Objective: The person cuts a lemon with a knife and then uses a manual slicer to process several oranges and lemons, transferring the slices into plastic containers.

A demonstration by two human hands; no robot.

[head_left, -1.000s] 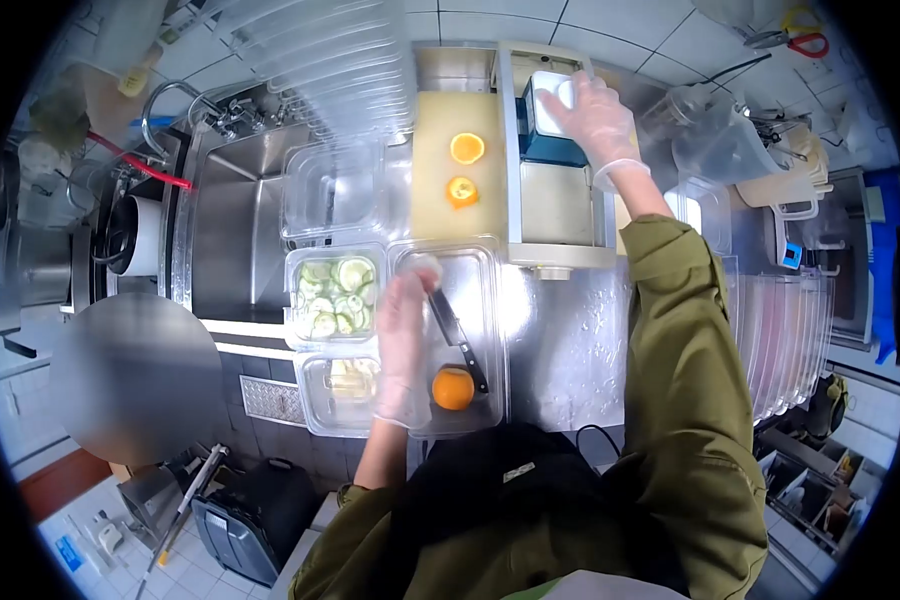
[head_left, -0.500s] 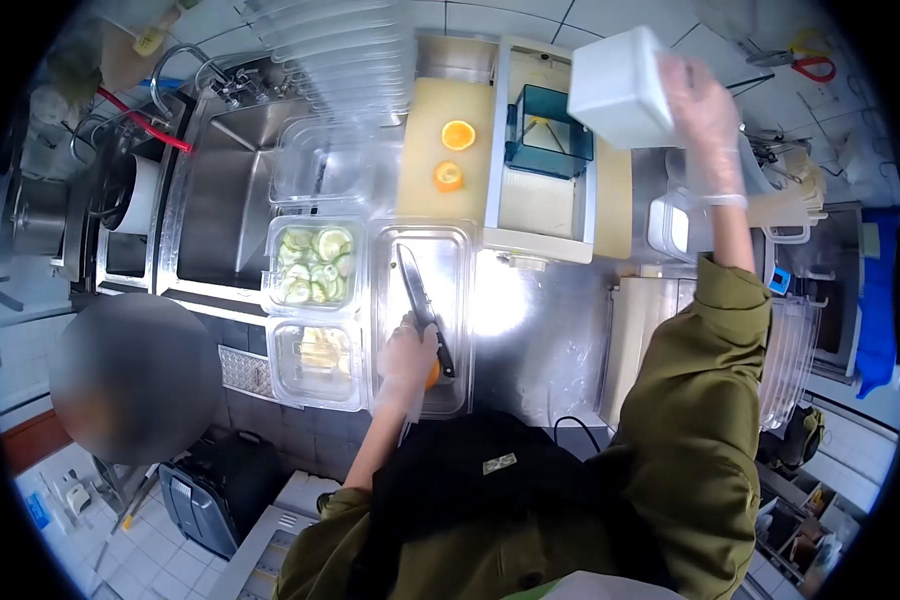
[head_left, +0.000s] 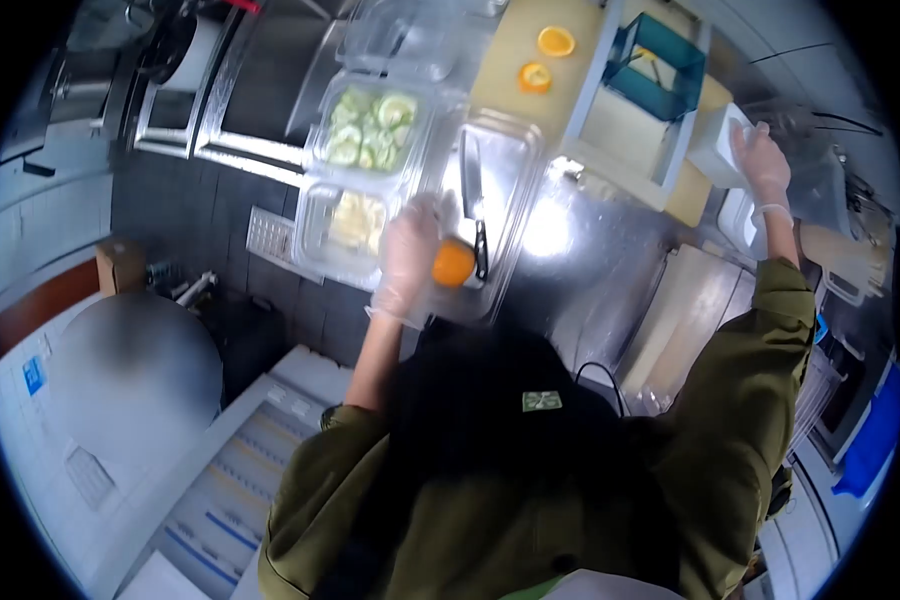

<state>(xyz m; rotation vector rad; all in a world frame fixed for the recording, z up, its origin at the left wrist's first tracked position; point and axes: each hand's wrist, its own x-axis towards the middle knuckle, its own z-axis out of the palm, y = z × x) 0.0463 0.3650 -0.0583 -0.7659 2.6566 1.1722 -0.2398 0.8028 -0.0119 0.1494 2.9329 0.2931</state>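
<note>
My right hand [head_left: 762, 165], in a clear glove, grips a white rectangular container [head_left: 718, 148] at the right end of the counter. Over the left rim of a clear tray [head_left: 530, 165] is my gloved left hand [head_left: 410, 250], its fingers smeared by motion. A whole orange [head_left: 454, 262] lies right beside that hand, in the tray's near end. To the orange's right, a knife [head_left: 473, 185] with a black handle lies in the same tray, blade pointing away. Whether the left fingers touch the orange cannot be made out.
Left of the tray stand a tub of sliced cucumber or lime [head_left: 370, 135] and a tub of pale slices [head_left: 355, 222]. Cut orange pieces [head_left: 556, 41] lie on a yellowish board [head_left: 505, 70]. A slicer with a teal guard [head_left: 660, 85] stands beside it. A person's blurred head is at left.
The view has swung, shifting the counter up. My right hand has brought the white container down toward the counter. My left hand has moved off the knife handle, leaving the orange and knife uncovered.
</note>
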